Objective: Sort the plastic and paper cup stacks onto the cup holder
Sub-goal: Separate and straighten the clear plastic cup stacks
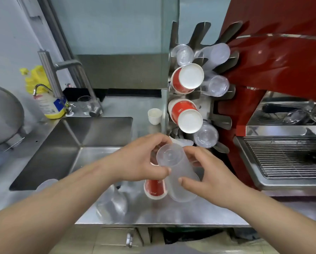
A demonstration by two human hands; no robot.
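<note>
Frosted translucent plastic cup stack [173,169] sat low-centre in view, base end tipped up toward the camera, held above the steel counter [172,215]. Left hand [139,160] wrapped round it from 9 o'clock, thumb across the wall. Right hand [208,173] clasped it from 3 o'clock, thumb pressed on the side. Both hands were clamped on the same stack; it was not yet on the holder.

Metal-pronged cup holder [221,121] stood at 1 o'clock from the stack. Already loaded: upper red paper cup stack with white base [187,78], lower red paper cup stack [185,115], and clear plastic stacks at top left [183,55], top right [216,53], middle right [216,86] and bottom [205,135]. Several upper prongs looked bare.

Still on the counter: a short red paper cup stack [154,188] directly under the hands at 6 o'clock, and a clear plastic stack [113,204] lying at 7 o'clock. Judged well past half done, with the held stack and these two to go.

Writing: a small logo on the lower red stack and pale print on the counter stack, both too blurred to read. The white and yellow pump bottle [49,105] at 10 o'clock carried a blue label, illegible.

A small white cup [154,116] stood at 12 o'clock. The steel sink [71,143] lay at 9 o'clock, the red espresso machine [274,70] at 2 o'clock.
</note>
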